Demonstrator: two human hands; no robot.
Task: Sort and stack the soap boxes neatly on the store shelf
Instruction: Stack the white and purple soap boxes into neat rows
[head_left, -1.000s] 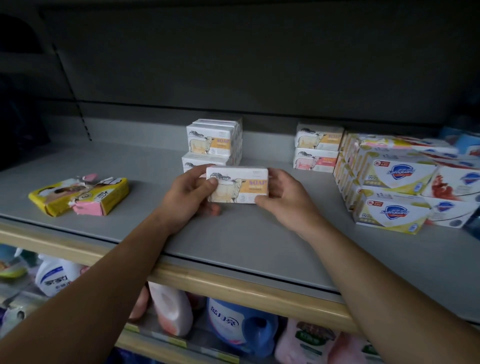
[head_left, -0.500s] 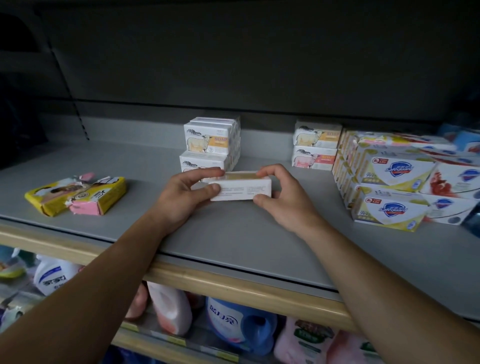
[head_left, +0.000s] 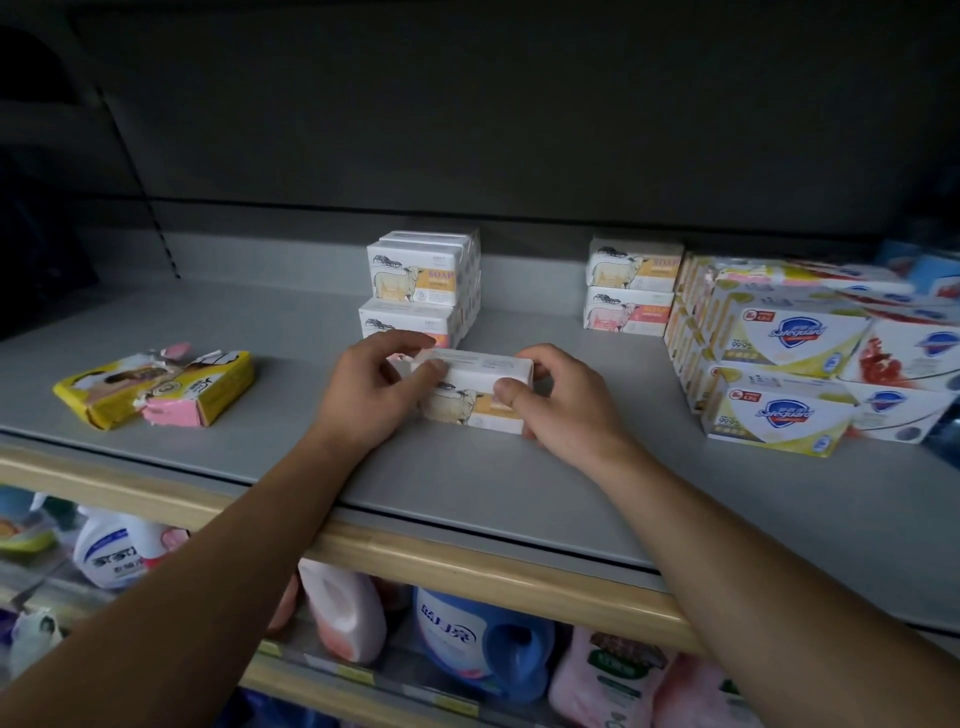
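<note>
A white soap box (head_left: 474, 391) with a sheep picture and an orange label stands on its long edge on the grey shelf (head_left: 467, 483). My left hand (head_left: 375, 389) grips its left end, and my right hand (head_left: 560, 400) grips its right end with the thumb on the front face. Just behind it stands a two-high stack of matching sheep soap boxes (head_left: 418, 288). Two more sheep soap boxes (head_left: 631, 286) are stacked further right.
A torn yellow packet with pink soap showing (head_left: 156, 387) lies at the left. Stacked white and yellow Safeguard soap boxes (head_left: 784, 358) fill the right side. Detergent bottles (head_left: 478, 639) stand on the lower shelf behind the wooden front rail (head_left: 467, 566).
Both hands turned the box flat, then back upright, and set it down on the shelf in front of the stack, closer to me.
</note>
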